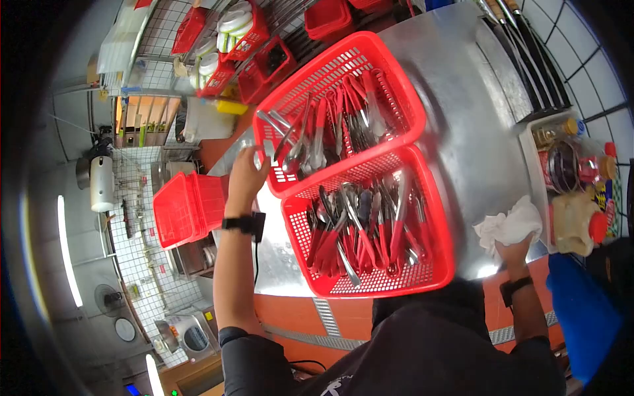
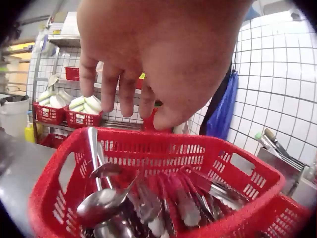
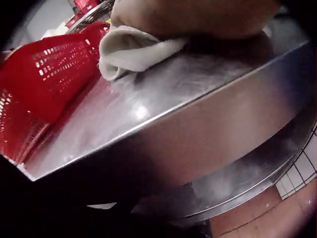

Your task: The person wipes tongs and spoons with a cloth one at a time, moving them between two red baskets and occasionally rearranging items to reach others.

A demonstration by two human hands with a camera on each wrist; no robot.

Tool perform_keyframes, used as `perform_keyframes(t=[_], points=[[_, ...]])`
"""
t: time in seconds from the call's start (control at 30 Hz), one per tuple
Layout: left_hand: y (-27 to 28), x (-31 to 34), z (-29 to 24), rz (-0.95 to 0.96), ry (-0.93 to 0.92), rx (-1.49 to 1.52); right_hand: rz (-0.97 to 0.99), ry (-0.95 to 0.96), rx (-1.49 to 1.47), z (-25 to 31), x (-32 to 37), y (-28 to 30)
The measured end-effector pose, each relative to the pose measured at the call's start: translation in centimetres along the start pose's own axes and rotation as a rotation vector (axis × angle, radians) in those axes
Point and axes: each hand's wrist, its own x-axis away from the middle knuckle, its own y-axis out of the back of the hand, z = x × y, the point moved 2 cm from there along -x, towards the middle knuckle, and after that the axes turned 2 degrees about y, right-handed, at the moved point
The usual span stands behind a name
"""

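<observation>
My left hand (image 1: 247,178) is beside the left end of the upper red basket (image 1: 403,66), its fingertips overlapping that rim in the head view. In the left wrist view the fingers (image 2: 127,94) extend loosely with nothing in them, and ladles (image 2: 101,206) and red-handled tongs (image 2: 185,206) lie in the basket below. The lower red basket (image 1: 449,257) is packed with more red-handled tongs (image 1: 360,224). Over at the right, my right hand (image 1: 514,252) grips a bunched white cloth (image 1: 512,224) against the steel table (image 1: 472,125); the palm side is hidden.
A tray of jars and bottles (image 1: 561,165) stands at the table's right end, under a rack of long-handled tools (image 1: 528,59). Stacked red baskets (image 1: 188,208) are on the left. Shelves behind hold baskets of white-green items (image 2: 84,105).
</observation>
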Motion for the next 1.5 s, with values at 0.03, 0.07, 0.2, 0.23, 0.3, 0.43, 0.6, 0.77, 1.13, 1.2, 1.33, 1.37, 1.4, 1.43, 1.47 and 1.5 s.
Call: perform_keyframes(t=[0.03,0.07,0.2,0.23,0.3,0.43,0.6,0.77,1.13,1.2,1.33,1.37,1.4,1.43,1.47,1.5], points=[[-0.2,-2.2,-0.2,-0.005,-0.009,-0.006,-0.024,-0.062,0.005,0.8,-0.8,0.3],[-0.7,-4.0,-0.5,0.004,-0.001,-0.01,-0.085,0.07,0.108,2.1,-1.4,1.0],[-4.8,-9.8,-2.5,0.147,-0.001,-0.088,0.173,0.026,0.524,0.4,0.1,0.3],[-6.0,-10.8,-3.0,0.194,-0.013,-0.114,0.18,0.018,0.521,1.2,-0.8,0.4],[-8.6,-12.5,-2.8,0.253,0.022,-0.12,0.05,0.004,0.144,3.7,-2.3,1.5],[-12.5,-14.4,-2.4,0.327,0.069,-0.191,0.123,-0.28,-0.129,3.4,-2.1,0.6],[-13.2,-15.2,-3.4,0.337,0.183,-0.394,0.157,-0.107,0.015,5.0,-3.0,2.1],[-13.6,-16.2,-3.2,0.384,0.227,-0.469,0.166,-0.137,-0.018,5.0,-3.4,2.2],[-14.6,-15.8,-1.7,0.548,0.296,-0.527,0.136,-0.149,-0.04,5.0,-4.0,2.7],[-14.1,-15.5,0.1,0.581,0.222,-0.451,0.124,-0.143,-0.039,5.1,-4.1,2.7],[-9.7,-13.9,-1.2,0.549,0.255,-0.366,0.108,-0.124,-0.059,5.2,-4.3,2.8],[-8.2,-13.6,-2.3,0.519,0.291,-0.358,0.1,-0.122,-0.063,5.3,-4.3,2.7],[-6.4,-13.4,-4.0,0.444,0.281,-0.29,0.094,-0.12,-0.068,5.4,-4.4,2.8],[-5.3,-12.9,-4.7,0.44,0.28,-0.291,0.089,-0.116,-0.078,5.6,-4.5,2.9],[-4.1,-12.5,-5.3,0.278,0.208,-0.196,0.088,-0.118,-0.092,5.6,-4.8,3.0],[-2.6,-11.9,-6.0,0.115,0.138,-0.104,0.087,-0.117,-0.102,5.7,-4.9,3.1]])
